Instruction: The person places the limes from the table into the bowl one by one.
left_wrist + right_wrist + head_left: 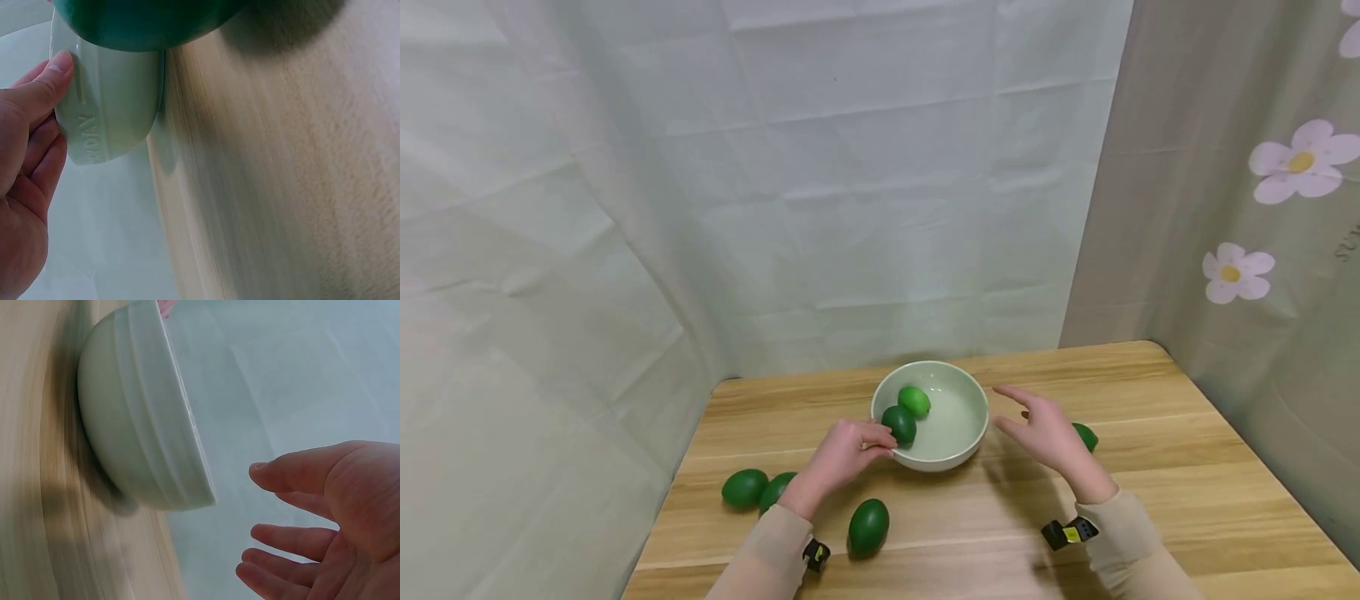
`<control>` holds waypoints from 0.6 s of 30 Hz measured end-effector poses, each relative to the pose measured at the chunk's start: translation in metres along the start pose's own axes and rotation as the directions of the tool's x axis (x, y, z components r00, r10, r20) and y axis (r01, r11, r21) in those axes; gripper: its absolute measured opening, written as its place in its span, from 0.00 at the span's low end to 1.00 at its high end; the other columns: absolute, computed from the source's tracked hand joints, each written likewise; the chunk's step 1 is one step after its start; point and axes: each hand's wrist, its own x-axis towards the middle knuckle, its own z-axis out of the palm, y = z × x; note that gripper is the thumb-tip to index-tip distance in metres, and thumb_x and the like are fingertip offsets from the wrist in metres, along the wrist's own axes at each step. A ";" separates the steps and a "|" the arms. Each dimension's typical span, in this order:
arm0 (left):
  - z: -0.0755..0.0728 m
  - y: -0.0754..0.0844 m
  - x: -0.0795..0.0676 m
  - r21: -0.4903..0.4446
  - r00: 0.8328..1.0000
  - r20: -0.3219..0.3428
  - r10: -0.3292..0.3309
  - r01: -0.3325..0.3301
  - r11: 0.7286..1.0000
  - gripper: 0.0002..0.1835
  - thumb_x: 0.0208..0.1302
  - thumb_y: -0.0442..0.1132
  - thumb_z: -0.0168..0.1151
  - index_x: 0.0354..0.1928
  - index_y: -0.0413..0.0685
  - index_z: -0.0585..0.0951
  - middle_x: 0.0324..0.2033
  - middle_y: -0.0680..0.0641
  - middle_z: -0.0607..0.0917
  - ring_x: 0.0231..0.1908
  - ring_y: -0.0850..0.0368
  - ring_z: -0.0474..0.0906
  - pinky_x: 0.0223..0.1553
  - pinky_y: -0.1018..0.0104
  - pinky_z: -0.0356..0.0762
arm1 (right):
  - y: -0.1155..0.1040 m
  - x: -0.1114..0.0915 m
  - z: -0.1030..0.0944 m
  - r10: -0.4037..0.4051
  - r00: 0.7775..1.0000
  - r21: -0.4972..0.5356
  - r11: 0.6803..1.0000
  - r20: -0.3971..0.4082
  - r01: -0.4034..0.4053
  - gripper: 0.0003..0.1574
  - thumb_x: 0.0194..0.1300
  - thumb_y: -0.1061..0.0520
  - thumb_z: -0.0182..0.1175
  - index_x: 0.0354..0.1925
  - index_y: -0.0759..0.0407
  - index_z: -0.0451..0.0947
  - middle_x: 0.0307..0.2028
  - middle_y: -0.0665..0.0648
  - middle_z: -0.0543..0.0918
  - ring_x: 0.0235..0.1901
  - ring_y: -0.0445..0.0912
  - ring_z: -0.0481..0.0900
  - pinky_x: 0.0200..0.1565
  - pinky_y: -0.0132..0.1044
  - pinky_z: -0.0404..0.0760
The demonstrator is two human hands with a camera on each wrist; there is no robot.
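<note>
A pale green bowl (955, 417) stands on the wooden table. Inside lie a bright green lime (913, 401) and a dark green avocado (899, 425). My left hand (847, 454) pinches the bowl's near left rim, beside that avocado; the left wrist view shows the thumb (61, 62) against the outer wall. To the right of the bowl my right hand (1047, 433) is held apart from it, thumb and fingers spread and holding nothing. In the right wrist view a gap separates the fingers (290, 540) from the bowl (140, 419).
Near my left forearm lie avocados: one at the left (745, 488), one partly hidden by the wrist (775, 490) and one nearer the front (868, 527). A green fruit (1085, 436) shows partly behind my right hand. Pale curtains (865, 208) hang behind the table.
</note>
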 end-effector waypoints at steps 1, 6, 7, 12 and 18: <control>0.000 0.000 0.000 0.002 1.000 -0.001 0.001 -0.001 1.000 0.08 0.63 0.34 0.79 0.43 0.48 0.94 0.46 0.52 0.93 0.55 0.54 0.88 0.65 0.52 0.81 | 0.001 -0.001 -0.001 0.001 1.000 0.001 1.000 0.003 -0.001 0.33 0.75 0.57 0.68 0.73 0.62 0.75 0.70 0.69 0.77 0.66 0.69 0.77 0.63 0.63 0.81; 0.001 -0.001 0.000 0.008 1.000 -0.003 0.006 -0.006 1.000 0.08 0.63 0.34 0.79 0.43 0.47 0.94 0.45 0.52 0.93 0.55 0.54 0.88 0.65 0.52 0.81 | 0.008 -0.005 -0.007 -0.002 1.000 0.001 1.000 -0.009 0.002 0.32 0.75 0.57 0.69 0.73 0.61 0.76 0.68 0.69 0.79 0.64 0.67 0.79 0.64 0.63 0.81; 0.001 -0.001 0.000 0.006 1.000 -0.002 0.004 -0.004 1.000 0.08 0.63 0.35 0.78 0.43 0.47 0.94 0.45 0.52 0.93 0.55 0.54 0.88 0.65 0.52 0.81 | 0.010 -0.006 -0.009 -0.001 1.000 -0.003 1.000 -0.015 0.001 0.32 0.74 0.57 0.69 0.73 0.61 0.76 0.68 0.69 0.79 0.63 0.67 0.80 0.63 0.64 0.81; 0.000 0.000 0.000 0.003 1.000 0.005 -0.014 0.014 1.000 0.08 0.63 0.35 0.78 0.44 0.48 0.94 0.46 0.53 0.93 0.55 0.55 0.88 0.66 0.53 0.80 | 0.019 -0.010 -0.016 0.007 1.000 -0.028 1.000 -0.022 -0.007 0.32 0.74 0.56 0.69 0.72 0.60 0.77 0.67 0.69 0.80 0.60 0.69 0.82 0.62 0.66 0.81; 0.000 0.001 -0.001 0.008 1.000 0.000 -0.009 0.009 1.000 0.08 0.63 0.35 0.78 0.44 0.47 0.94 0.46 0.52 0.93 0.55 0.53 0.88 0.65 0.51 0.80 | 0.024 -0.013 -0.024 0.000 1.000 -0.045 0.999 -0.027 -0.002 0.31 0.74 0.57 0.69 0.72 0.62 0.77 0.67 0.69 0.80 0.63 0.69 0.79 0.61 0.66 0.82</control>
